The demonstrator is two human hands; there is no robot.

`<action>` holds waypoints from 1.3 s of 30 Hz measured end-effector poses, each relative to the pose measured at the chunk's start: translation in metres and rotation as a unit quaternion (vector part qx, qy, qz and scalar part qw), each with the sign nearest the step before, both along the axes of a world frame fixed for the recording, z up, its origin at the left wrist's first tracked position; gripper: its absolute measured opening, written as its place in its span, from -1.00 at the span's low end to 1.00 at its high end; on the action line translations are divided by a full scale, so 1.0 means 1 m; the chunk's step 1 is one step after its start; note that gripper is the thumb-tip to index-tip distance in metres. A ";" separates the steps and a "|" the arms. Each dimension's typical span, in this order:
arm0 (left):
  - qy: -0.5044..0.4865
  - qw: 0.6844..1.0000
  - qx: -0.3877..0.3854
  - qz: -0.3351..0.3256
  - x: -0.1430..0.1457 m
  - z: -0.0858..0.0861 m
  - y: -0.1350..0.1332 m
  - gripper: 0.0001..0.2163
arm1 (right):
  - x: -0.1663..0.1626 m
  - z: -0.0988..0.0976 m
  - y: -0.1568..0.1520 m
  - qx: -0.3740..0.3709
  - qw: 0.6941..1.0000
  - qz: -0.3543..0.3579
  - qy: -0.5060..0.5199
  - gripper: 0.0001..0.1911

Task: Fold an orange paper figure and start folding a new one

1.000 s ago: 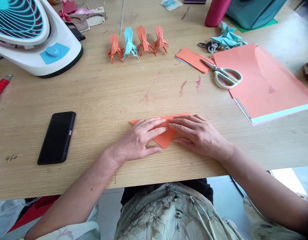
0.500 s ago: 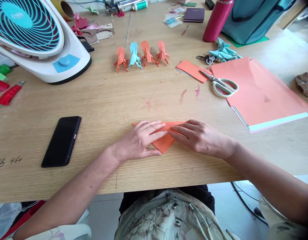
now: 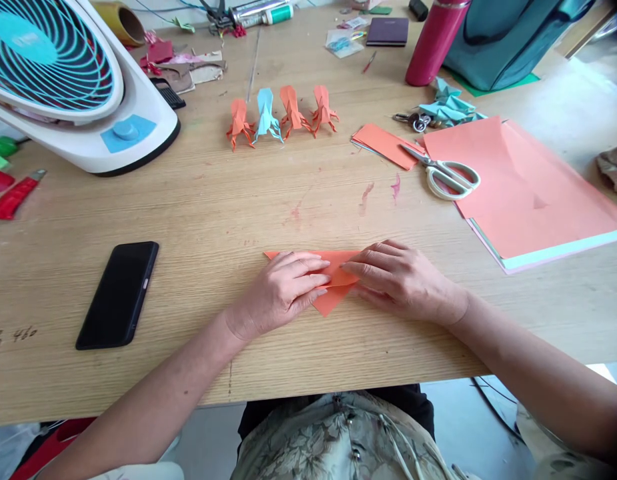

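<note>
A sheet of orange paper (image 3: 328, 305), folded to a triangle with its point toward me, lies flat on the table between my hands. A folded flap edge now shows across its middle. My left hand (image 3: 289, 285) is closed on the left part of the paper, fingertips pressing on the flap. On the other side my right hand (image 3: 398, 280) grips the right part, thumb low and fingers along the flap. The fingers cover both sides of the paper. Beyond stand folded paper figures, among them a blue one (image 3: 267, 115) and an orange one (image 3: 324, 109).
A black phone (image 3: 119, 293) lies left, below a white fan (image 3: 133, 130). Scissors (image 3: 445, 175) rest on stacked orange sheets (image 3: 548, 193) at right, by cut orange strips (image 3: 385, 145). Behind are a red bottle (image 3: 435, 47), a teal bag (image 3: 508, 47) and a red cutter (image 3: 18, 197).
A flap on the paper has been folded up or over, so a crease line now crosses it. My left thumb has drawn in from the lower point toward the flap. The view has shifted slightly.
</note>
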State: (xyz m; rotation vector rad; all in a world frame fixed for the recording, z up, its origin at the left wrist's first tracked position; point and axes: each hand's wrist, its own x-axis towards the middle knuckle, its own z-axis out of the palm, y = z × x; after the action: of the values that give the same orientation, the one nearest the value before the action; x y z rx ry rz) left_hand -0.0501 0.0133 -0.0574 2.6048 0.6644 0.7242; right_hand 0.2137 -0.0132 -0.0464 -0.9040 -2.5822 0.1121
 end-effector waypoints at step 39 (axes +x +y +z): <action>0.383 0.916 0.039 0.116 0.058 0.057 -0.019 -0.88 | 0.023 -0.002 -0.018 -0.073 0.988 -0.132 0.033 -0.90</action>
State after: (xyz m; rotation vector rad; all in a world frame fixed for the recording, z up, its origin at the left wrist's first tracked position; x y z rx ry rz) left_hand 0.0080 -0.0055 -0.0001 2.8796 1.1891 -0.2762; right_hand 0.2365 -0.0308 -0.0488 -1.2640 -2.3925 0.2546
